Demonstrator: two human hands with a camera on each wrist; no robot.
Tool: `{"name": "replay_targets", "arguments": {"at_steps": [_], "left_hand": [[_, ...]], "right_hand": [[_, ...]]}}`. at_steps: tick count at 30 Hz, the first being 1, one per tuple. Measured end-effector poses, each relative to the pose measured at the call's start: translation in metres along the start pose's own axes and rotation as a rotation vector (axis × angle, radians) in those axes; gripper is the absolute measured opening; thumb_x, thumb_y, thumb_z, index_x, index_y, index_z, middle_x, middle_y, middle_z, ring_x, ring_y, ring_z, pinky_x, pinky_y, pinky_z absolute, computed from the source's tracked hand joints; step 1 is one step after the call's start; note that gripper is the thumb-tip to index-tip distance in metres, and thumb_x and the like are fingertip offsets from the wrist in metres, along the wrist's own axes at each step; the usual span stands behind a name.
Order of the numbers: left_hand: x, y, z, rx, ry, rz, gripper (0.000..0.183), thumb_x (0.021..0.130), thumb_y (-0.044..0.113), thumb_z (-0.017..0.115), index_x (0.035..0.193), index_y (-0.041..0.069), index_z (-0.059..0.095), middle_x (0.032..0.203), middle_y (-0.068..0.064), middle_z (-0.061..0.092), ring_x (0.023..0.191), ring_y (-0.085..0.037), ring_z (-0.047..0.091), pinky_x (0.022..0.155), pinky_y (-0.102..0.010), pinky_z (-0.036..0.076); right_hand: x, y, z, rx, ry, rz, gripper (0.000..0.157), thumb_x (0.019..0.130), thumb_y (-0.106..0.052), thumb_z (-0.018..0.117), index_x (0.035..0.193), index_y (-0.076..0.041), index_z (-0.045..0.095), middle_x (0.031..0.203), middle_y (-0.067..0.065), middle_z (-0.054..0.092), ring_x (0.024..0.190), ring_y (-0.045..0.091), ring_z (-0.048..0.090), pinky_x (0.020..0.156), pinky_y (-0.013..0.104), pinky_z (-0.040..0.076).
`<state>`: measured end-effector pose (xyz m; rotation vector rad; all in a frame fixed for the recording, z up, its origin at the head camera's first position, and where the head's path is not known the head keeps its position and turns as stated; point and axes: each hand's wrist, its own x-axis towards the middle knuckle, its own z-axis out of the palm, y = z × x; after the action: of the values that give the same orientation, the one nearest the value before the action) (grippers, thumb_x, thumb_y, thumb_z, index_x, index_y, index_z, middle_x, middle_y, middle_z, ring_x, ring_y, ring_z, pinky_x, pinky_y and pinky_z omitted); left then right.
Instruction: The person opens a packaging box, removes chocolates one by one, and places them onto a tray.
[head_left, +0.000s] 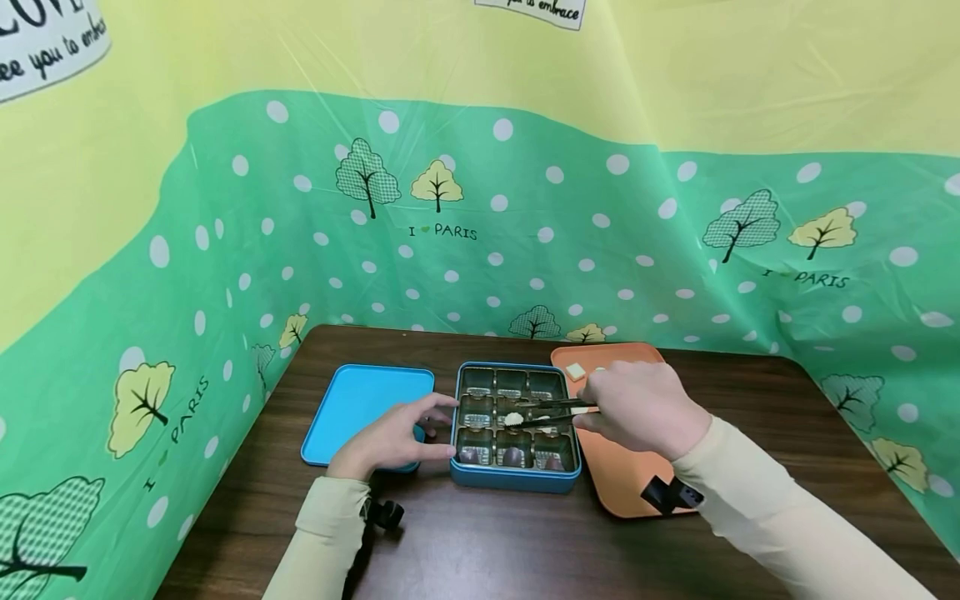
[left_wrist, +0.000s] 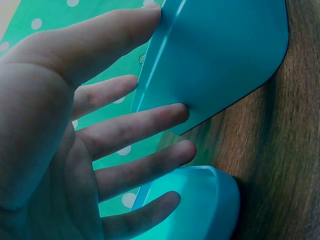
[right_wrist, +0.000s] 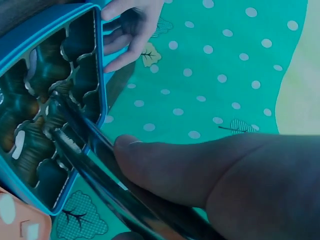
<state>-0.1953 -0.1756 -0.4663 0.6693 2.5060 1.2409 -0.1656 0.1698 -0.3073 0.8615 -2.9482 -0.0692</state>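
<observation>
The head view looks forward and down over the worktop (head_left: 480,546); the sideways-turned wrist views sit close to the hands (head_left: 390,433) (head_left: 637,408); head and right wrist share the compartmented box (head_left: 517,480).

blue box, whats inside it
A divided tray, with dark pieces in its near row and a white piece by the tips of the tongs. The tongs cover part of the middle row; what lies beneath is hidden.

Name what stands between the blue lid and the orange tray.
The blue box, with the left hand at its left side; the head view shows this.
</observation>
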Motion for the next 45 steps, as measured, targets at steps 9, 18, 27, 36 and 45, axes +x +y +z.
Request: {"name": "replay_targets", "arguments": {"at_steps": [9,18,27,36,45], "left_hand": [[0.001,-0.001,0.0,0.005,0.0,-0.002,0.07,0.093,0.039,0.082,0.152,0.018,0.052,0.135,-0.007,0.068,0.115,-0.028,0.067,0.1,-0.056,0.052],[0.001,0.0,0.0,0.015,0.003,0.004,0.07,0.092,0.039,0.082,0.152,0.017,0.052,0.134,-0.007,0.069,0.114,-0.028,0.067,0.099,-0.056,0.052],[0.0,0.001,0.0,0.028,0.009,0.006,0.07,0.093,0.039,0.082,0.152,0.017,0.052,0.134,-0.006,0.069,0.113,-0.027,0.067,0.099,-0.055,0.053],[0.001,0.001,0.001,0.021,0.008,0.003,0.069,0.093,0.038,0.082,0.152,0.018,0.052,0.134,-0.007,0.069,0.113,-0.026,0.067,0.099,-0.055,0.053],[0.0,0.001,0.001,0.029,0.006,0.0,0.07,0.093,0.039,0.082,0.152,0.019,0.052,0.134,-0.005,0.069,0.112,-0.025,0.067,0.098,-0.053,0.053]], "right_hand": [[0.003,-0.007,0.0,-0.184,0.184,-0.132,0.046,0.071,-0.044,0.096,0.07,-0.024,0.054,0.054,-0.01,0.04,0.044,0.008,0.039,0.041,0.03,0.035],[0.016,-0.023,-0.001,-0.111,-0.006,-0.021,0.049,0.08,-0.038,0.092,0.063,-0.022,0.049,0.055,-0.005,0.043,0.045,0.013,0.042,0.042,0.033,0.036],[0.023,-0.027,-0.004,-0.124,-0.049,-0.011,0.057,0.082,-0.038,0.091,0.056,-0.021,0.043,0.051,-0.007,0.03,0.042,0.013,0.038,0.043,0.03,0.025],[0.027,-0.031,-0.001,-0.168,-0.056,-0.018,0.057,0.084,-0.032,0.088,0.053,-0.021,0.042,0.049,-0.007,0.027,0.041,0.013,0.035,0.039,0.033,0.031],[0.022,-0.029,0.003,-0.195,-0.024,-0.017,0.061,0.081,-0.039,0.092,0.052,-0.022,0.041,0.053,-0.007,0.024,0.045,0.012,0.028,0.046,0.03,0.016]]}}
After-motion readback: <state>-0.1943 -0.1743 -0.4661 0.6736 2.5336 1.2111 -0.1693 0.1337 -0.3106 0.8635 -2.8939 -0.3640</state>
